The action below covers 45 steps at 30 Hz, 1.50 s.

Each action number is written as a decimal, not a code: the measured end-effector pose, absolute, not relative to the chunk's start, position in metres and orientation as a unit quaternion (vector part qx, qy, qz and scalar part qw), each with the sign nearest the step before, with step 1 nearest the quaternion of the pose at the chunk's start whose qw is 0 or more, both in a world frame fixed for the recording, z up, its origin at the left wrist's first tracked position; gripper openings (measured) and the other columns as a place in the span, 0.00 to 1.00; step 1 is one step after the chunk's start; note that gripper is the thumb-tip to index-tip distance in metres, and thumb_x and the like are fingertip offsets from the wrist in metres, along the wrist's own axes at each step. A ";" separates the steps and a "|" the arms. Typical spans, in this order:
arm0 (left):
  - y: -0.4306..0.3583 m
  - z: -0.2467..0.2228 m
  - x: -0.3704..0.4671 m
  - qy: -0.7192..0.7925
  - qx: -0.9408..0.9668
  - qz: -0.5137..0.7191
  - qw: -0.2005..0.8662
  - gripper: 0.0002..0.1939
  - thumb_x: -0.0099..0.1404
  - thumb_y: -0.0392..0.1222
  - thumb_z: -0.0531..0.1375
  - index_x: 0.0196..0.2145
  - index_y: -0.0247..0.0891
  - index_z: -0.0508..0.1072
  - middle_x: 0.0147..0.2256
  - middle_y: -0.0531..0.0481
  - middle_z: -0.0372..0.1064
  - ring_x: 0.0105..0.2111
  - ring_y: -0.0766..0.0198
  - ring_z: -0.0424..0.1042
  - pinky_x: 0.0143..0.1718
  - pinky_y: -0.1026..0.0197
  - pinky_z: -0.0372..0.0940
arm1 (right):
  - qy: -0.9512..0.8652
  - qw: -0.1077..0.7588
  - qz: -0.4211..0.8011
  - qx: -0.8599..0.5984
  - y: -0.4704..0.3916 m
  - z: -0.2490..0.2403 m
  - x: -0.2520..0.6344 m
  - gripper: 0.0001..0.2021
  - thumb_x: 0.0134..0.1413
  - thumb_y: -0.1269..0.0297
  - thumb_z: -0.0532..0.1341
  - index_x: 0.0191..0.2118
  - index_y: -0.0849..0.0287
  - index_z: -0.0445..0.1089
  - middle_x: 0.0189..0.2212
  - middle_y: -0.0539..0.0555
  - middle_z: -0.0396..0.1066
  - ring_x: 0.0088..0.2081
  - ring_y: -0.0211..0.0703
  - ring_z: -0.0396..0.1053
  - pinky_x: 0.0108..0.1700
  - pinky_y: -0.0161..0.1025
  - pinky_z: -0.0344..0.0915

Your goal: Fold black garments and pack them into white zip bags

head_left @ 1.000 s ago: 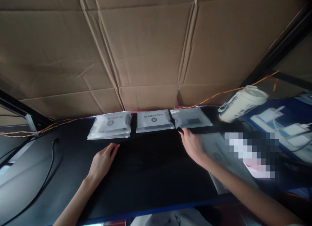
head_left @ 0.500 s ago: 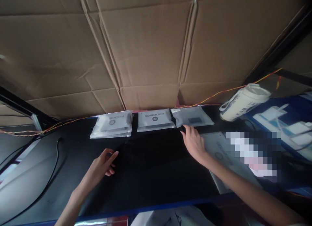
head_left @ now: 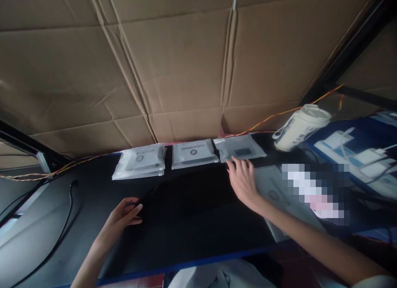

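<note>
My left hand point(head_left: 126, 215) is over the left part of the black table point(head_left: 192, 234), its thumb and fingers curved and apart, with nothing visible between them. My right hand point(head_left: 243, 180) reaches to the lower edge of a frosted zip bag point(head_left: 242, 148) holding a dark item, fingers spread and fingertips at that edge. A second bag, printed ROCKBROS point(head_left: 194, 152), lies in the middle of the row. Several stacked bags point(head_left: 139, 160) are at its left end. A larger frosted bag point(head_left: 274, 193) lies partly under my right forearm. Between my hands is a darker black patch; whether it is cloth, I cannot tell.
A cream tumbler point(head_left: 302, 128) stands at the back right, near white power strips point(head_left: 350, 151). A pixelated object point(head_left: 313, 193) lies beside the large bag. A black cable point(head_left: 66, 222) runs along the left, and a cardboard wall point(head_left: 186, 64) closes the back.
My left hand has moved slightly left and down, its fingers more stretched. The fingers of my right hand have spread out at the bag's edge. The camera view has shifted a little.
</note>
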<state>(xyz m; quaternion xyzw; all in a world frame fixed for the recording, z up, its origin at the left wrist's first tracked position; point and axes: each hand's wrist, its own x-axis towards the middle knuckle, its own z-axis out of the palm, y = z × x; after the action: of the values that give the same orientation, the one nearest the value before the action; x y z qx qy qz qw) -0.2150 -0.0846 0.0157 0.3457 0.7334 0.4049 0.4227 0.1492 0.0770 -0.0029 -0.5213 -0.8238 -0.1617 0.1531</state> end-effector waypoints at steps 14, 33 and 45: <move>-0.068 0.002 -0.196 0.817 0.389 0.311 0.290 0.31 0.51 0.62 0.63 0.46 0.39 0.67 0.34 0.49 0.71 0.22 0.62 0.72 0.25 0.59 0.71 | -0.908 0.165 0.080 -0.377 0.024 -0.014 0.082 0.43 0.55 0.35 0.44 0.64 0.68 0.52 0.65 0.68 0.45 0.66 0.60 0.42 0.63 0.63 0.42; -0.020 0.129 -0.134 0.649 0.507 0.473 0.314 0.22 0.53 0.55 0.65 0.39 0.38 0.70 0.22 0.58 0.62 0.19 0.71 0.64 0.20 0.69 0.59 | -0.878 0.190 0.216 -0.383 0.022 0.017 0.101 0.36 0.61 0.42 0.43 0.62 0.69 0.57 0.64 0.70 0.49 0.66 0.57 0.44 0.63 0.58 0.46; 0.034 0.062 -0.031 0.509 0.787 0.277 0.211 0.14 0.72 0.43 0.47 0.43 0.38 0.69 0.36 0.45 0.74 0.35 0.60 0.75 0.38 0.58 0.69 | -0.579 0.296 0.558 -0.517 0.047 0.026 0.152 0.25 0.57 0.42 0.51 0.31 0.60 0.70 0.27 0.54 0.74 0.23 0.41 0.73 0.20 0.33 0.70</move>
<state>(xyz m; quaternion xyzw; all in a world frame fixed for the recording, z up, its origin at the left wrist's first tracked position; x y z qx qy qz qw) -0.0308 0.0336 0.0617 0.7873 0.5092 0.2766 0.2106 0.1523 0.0469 0.0258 -0.5165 -0.5785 0.5576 0.2959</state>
